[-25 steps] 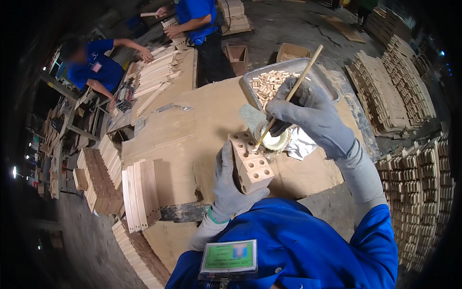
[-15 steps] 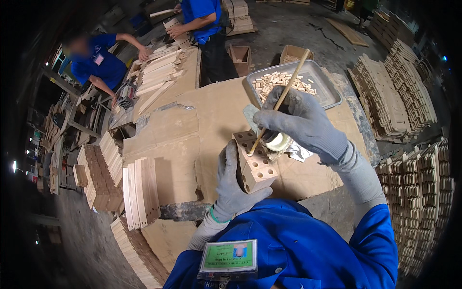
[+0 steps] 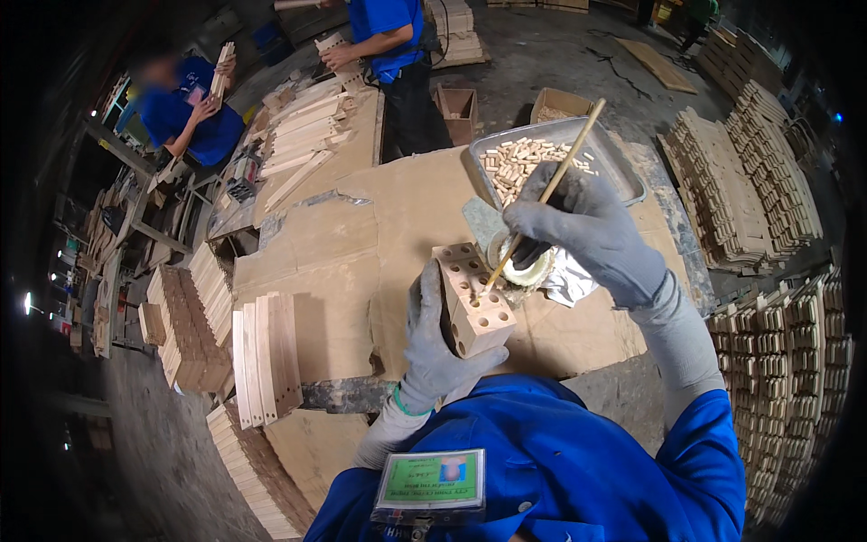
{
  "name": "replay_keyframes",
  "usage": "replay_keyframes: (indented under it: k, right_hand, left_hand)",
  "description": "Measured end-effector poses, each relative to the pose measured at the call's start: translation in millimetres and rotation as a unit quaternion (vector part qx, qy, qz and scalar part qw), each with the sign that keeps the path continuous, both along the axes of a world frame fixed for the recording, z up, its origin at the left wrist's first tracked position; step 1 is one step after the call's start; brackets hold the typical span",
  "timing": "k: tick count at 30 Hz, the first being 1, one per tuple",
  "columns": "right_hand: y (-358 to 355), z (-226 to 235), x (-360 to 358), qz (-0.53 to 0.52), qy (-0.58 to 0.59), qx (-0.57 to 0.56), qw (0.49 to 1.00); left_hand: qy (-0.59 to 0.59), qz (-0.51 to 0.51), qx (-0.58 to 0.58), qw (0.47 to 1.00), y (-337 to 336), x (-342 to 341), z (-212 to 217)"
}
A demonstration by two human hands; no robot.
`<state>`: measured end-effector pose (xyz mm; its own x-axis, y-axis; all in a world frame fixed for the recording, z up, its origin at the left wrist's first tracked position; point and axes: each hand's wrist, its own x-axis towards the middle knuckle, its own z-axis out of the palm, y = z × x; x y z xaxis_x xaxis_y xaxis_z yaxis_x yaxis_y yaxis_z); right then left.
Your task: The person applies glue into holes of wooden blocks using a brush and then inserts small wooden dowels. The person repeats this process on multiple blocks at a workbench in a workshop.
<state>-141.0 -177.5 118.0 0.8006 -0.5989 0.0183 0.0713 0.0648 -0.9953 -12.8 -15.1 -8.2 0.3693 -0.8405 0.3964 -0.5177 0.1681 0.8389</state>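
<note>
My gloved left hand (image 3: 426, 352) grips a bundle of drilled wooden pieces (image 3: 483, 318) from its left side, with the rows of round holes facing up. In my gloved right hand (image 3: 591, 230) a thin wooden stick (image 3: 578, 143) is pinched, slanting down to the left. Its lower tip is at the holes on the bundle's top; whether it is inside one, I cannot tell. Just below the right fingers stands a small round cup (image 3: 533, 271) with a pale, crusted rim. A crumpled white cloth (image 3: 571, 280) lies beside the cup.
A grey tray (image 3: 632, 185) of wooden dowels stands beyond my right hand on the cardboard-covered table (image 3: 325, 244). Drilled wooden strips (image 3: 264, 361) lie at the left edge. Stacked wood (image 3: 745, 190) fills the right. Two co-workers in blue (image 3: 194, 113) handle wood at the far left table.
The stick and my right hand have shifted slightly to the right, with the tip now lower on the bundle. At the far left, a co-worker has raised some wooden pieces off the table.
</note>
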Motion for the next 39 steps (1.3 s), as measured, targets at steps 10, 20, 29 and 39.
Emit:
replay_keyframes:
  k: [10, 20, 29, 39]
  right_hand:
    - [5.9, -1.4, 5.7, 0.003, 0.075, -0.117, 0.990]
    - [3.1, 5.1, 2.8, -0.010, 0.054, -0.089, 0.995]
    - [5.8, -6.7, 2.6, 0.048, 0.076, 0.009, 0.996]
    - [8.5, 6.9, -3.1, 0.060, 0.039, -0.189, 0.979]
  left_hand:
    - [-0.001, -0.003, 0.009, 1.000, -0.8, 0.9, -5.4]
    - [-0.016, -0.003, 0.020, 1.000, 1.5, 3.0, -3.6]
    - [-0.013, 0.002, -0.010, 1.000, -1.3, 2.8, -0.7]
    - [0.017, -0.008, -0.023, 1.000, -3.4, 4.7, -10.2]
